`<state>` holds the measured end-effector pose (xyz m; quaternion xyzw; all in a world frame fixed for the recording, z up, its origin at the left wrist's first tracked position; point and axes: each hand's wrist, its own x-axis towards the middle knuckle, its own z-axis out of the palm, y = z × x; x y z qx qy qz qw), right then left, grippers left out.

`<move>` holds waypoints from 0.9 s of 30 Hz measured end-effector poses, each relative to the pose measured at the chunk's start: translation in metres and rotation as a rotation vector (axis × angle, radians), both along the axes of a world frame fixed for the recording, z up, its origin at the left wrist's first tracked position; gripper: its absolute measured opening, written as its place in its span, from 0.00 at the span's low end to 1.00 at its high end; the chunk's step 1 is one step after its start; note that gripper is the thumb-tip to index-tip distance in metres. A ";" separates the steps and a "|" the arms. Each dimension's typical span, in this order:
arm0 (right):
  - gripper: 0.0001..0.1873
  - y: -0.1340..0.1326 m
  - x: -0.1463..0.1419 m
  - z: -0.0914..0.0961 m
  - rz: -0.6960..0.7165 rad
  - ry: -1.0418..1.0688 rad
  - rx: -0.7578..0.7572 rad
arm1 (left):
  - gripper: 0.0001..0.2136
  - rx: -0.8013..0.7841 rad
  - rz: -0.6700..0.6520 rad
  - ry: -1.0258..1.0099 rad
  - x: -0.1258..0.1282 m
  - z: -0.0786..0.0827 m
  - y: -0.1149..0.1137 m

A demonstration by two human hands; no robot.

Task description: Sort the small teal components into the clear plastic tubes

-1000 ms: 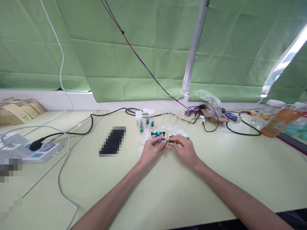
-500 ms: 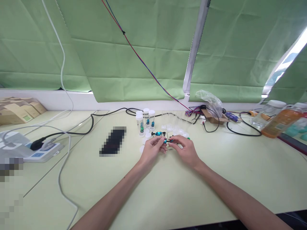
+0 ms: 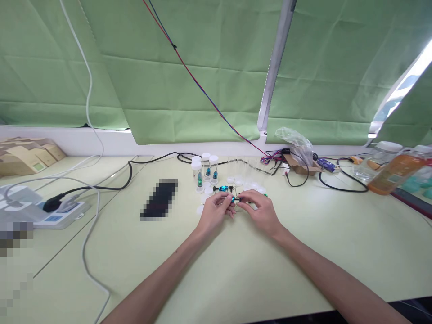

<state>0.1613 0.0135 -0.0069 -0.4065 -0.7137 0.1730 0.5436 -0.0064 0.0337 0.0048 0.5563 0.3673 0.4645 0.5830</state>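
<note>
Nearest, the pale table (image 3: 222, 279) lies below 2 bare forearms (image 3: 168, 265), which reach toward the middle. At their ends, the left hand (image 3: 216, 209) and the right hand (image 3: 258, 209) are close to each other, just above the table. Between them is 1 small blue-and-black part (image 3: 237, 199). The left thumb and fingers are pressed together on its blue end; the right thumb and forefinger are almost closed and pinch its black end. The other right fingers are bent, and I cannot tell whether they hold something.

To the left, the dark rectangle (image 3: 158, 199) lies flat, blurred into squares; farther left is the white power strip (image 3: 56, 219) with plugs in it. Just behind the hands, another blue-and-black piece (image 3: 222, 189) lies near several white caps (image 3: 208, 191). Beyond it, 4 capped tubes (image 3: 213, 166) stand upright, with blue or green pieces visible inside. Farther back, the plastic bag (image 3: 299, 144) rests on the cardboard box (image 3: 301, 168), before the green blinds (image 3: 199, 99).
</note>
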 end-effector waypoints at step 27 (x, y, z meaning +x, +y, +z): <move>0.06 0.000 -0.002 -0.002 -0.025 0.007 -0.015 | 0.15 0.081 0.042 0.005 0.002 0.001 -0.003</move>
